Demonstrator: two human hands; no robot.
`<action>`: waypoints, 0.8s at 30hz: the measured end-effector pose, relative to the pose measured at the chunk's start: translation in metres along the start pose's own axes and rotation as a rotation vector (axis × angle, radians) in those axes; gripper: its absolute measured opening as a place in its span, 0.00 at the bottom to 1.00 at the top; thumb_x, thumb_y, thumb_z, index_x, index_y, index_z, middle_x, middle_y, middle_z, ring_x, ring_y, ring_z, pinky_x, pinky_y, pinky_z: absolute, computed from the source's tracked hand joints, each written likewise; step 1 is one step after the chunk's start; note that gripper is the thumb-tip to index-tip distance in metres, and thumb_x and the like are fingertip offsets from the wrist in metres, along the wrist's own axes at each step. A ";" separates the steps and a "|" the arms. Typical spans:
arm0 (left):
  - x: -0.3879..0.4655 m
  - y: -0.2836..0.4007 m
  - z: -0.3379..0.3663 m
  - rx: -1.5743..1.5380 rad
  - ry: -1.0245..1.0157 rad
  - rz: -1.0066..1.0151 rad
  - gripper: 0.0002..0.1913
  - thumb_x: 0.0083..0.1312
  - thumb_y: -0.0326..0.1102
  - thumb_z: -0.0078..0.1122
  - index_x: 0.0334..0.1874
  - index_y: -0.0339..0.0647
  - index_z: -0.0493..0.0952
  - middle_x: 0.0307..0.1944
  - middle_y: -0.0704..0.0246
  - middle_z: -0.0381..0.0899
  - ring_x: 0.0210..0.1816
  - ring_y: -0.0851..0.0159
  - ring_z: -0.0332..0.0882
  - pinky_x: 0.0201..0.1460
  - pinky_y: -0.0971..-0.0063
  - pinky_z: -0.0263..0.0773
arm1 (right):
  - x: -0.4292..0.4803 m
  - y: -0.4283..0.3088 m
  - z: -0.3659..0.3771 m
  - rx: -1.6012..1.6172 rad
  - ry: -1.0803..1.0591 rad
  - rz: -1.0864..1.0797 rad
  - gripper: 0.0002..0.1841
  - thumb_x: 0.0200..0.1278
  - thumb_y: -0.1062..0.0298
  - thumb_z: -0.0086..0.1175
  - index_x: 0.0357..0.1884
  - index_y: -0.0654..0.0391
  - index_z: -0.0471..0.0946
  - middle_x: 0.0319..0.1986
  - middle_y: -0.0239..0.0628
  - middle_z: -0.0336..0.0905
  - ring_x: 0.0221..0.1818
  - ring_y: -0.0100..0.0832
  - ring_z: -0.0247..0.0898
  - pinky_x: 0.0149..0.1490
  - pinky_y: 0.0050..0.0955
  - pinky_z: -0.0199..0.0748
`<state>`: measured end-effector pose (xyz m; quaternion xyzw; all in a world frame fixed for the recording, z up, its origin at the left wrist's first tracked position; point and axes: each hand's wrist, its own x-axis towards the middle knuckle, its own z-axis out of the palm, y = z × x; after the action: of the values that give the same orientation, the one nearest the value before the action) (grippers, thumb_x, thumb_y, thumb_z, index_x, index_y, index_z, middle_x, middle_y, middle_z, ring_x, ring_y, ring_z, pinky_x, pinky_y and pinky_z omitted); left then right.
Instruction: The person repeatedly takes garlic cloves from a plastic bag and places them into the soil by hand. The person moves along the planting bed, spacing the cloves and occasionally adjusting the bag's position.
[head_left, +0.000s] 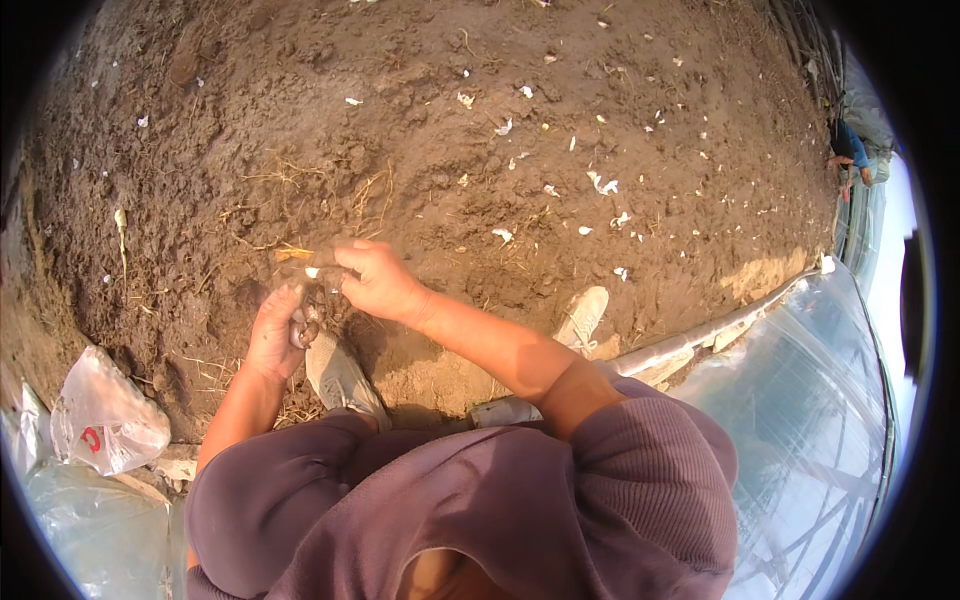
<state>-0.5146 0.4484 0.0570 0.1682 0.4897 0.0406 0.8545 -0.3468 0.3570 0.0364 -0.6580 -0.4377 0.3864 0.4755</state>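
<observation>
My left hand (276, 334) is curled around several small, rounded, whitish-brown pieces that look like garlic cloves (304, 330). Just to its upper right is my right hand (379, 281), bent toward it with thumb and forefinger near each other. Blur hides whether those fingertips pinch anything. Between the two hands shows a small white piece (312, 272), possibly a bit of papery skin. Both hands are over damp brown soil (420, 150), where many white papery flakes (604, 184) lie scattered. A dry yellow leaf scrap (294, 253) is beyond the left hand.
My light shoes (337, 375) (583, 319) stand at the soil's near edge. A clear plastic bag (109, 420) with contents sits at left. Plastic film (795, 420) borders the right side. Dry roots (289, 176) and a withered stalk (121, 240) lie about. Another person (851, 150) is at far right.
</observation>
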 end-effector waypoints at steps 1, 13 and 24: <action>-0.001 0.001 -0.002 0.005 -0.020 -0.012 0.17 0.61 0.40 0.61 0.51 0.43 0.74 0.30 0.74 0.77 0.21 0.77 0.71 0.19 0.86 0.64 | 0.007 0.006 -0.007 0.104 -0.004 0.108 0.18 0.49 0.80 0.50 0.44 0.53 0.79 0.32 0.37 0.77 0.30 0.35 0.73 0.37 0.30 0.73; -0.101 0.075 -0.038 0.020 0.281 0.107 0.15 0.57 0.31 0.56 0.47 0.42 0.72 0.34 0.73 0.78 0.30 0.74 0.76 0.25 0.83 0.72 | 0.178 0.115 -0.261 -0.053 0.400 0.496 0.11 0.54 0.78 0.56 0.41 0.63 0.80 0.33 0.38 0.80 0.36 0.26 0.73 0.40 0.24 0.70; -0.121 0.056 -0.053 -0.076 0.376 0.191 0.22 0.59 0.36 0.58 0.56 0.39 0.68 0.47 0.69 0.77 0.47 0.65 0.76 0.50 0.71 0.72 | 0.231 0.136 -0.260 -0.592 0.433 0.485 0.11 0.48 0.70 0.59 0.36 0.58 0.81 0.35 0.48 0.80 0.40 0.41 0.77 0.45 0.32 0.73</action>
<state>-0.6172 0.4855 0.1501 0.1708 0.6204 0.1705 0.7462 -0.0047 0.4777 -0.0518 -0.9155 -0.2525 0.1979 0.2426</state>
